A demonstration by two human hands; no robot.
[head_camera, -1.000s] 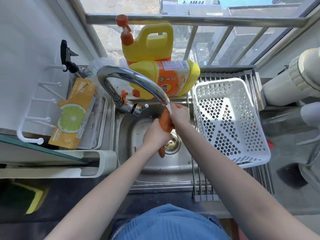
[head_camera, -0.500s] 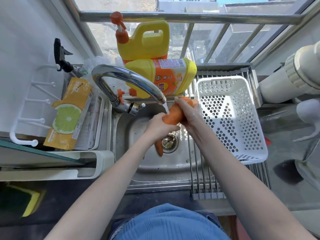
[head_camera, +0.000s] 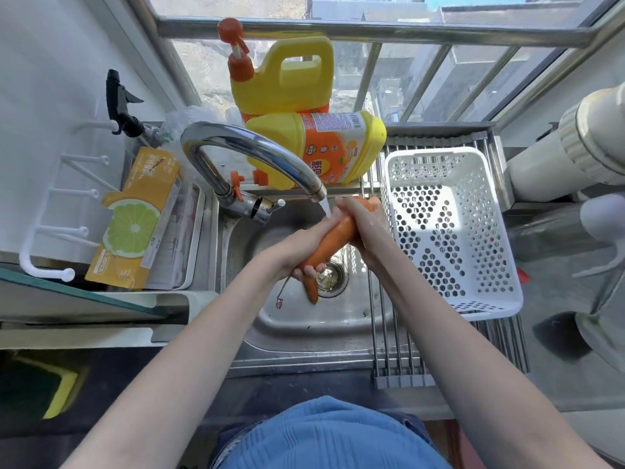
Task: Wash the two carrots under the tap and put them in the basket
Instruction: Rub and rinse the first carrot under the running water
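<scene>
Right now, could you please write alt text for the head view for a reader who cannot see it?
Two hands, left hand and right hand, hold a carrot under the running tap over a steel sink. An empty white basket sits to the right.

Both hands (head_camera: 334, 238) curled (fingers closed), forearms converging.

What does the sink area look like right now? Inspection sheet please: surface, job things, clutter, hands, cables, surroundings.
Surface: steel sink, wet, tap running.
Job's things: one carrot under the stream; second carrot not seen; white basket empty, on the roll-up rack.
Clutter: two yellow detergent bottles, lime-print pack, sponge.
Hands: left hand grips the carrot's lower part; right hand wraps its upper end.
Cables: nothing seen.
Surroundings: barred window, white pipe.
</scene>
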